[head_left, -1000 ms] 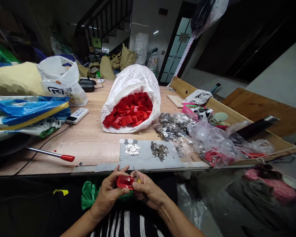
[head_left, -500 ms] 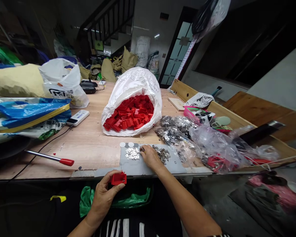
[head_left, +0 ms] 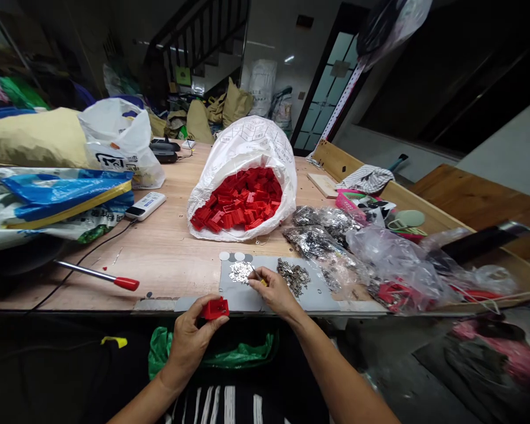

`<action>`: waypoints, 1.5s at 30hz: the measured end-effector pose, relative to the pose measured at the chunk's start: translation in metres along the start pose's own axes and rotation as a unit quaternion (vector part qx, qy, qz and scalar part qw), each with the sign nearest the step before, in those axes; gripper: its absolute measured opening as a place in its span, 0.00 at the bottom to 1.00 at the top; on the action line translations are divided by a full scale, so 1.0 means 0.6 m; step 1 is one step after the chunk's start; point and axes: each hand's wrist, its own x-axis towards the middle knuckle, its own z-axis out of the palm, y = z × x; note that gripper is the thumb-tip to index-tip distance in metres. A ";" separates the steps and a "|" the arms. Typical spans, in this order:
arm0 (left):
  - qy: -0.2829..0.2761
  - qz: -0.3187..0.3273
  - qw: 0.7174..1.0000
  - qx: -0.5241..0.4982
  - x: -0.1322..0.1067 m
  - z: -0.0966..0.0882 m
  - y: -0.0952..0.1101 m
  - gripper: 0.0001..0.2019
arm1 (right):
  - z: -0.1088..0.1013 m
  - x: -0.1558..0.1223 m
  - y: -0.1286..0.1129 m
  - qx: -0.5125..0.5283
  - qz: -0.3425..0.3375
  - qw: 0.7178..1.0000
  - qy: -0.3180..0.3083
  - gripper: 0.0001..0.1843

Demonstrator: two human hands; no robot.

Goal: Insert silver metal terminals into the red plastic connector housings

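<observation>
My left hand (head_left: 193,337) is closed round a small red plastic part (head_left: 216,308) at the near table edge. My right hand (head_left: 277,292) pinches a thin metal tool with a yellow handle (head_left: 258,277); its tip reaches the pile of shiny silver metal pieces (head_left: 239,271) on a grey mat (head_left: 265,282). A darker pile of metal pieces (head_left: 294,275) lies just right of that hand. Behind, a white sack (head_left: 247,153) lies open on its side, full of red plastic parts (head_left: 238,203).
A red-handled screwdriver (head_left: 98,275) lies at the left with a cable. A white remote (head_left: 145,205), blue and white bags (head_left: 48,197) and clear bags of metal parts (head_left: 331,235) crowd the wooden table (head_left: 168,253). A green bag (head_left: 234,353) hangs below the edge.
My right hand left the red part and reached forward to the silver pile on the mat, then drew back slightly. My left hand kept the red part and rose toward the table edge.
</observation>
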 end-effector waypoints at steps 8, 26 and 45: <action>0.010 0.116 0.992 0.046 0.004 0.005 0.015 0.15 | 0.078 -0.057 -0.036 0.216 0.047 0.975 -0.027 0.11; -0.055 0.030 0.998 -0.024 -0.003 0.005 0.033 0.16 | 0.058 -0.070 -0.027 0.395 0.101 0.902 -0.139 0.22; -0.120 0.046 0.989 0.067 0.058 0.017 -0.004 0.22 | 0.034 -0.075 -0.018 -0.051 -0.053 0.997 -0.015 0.07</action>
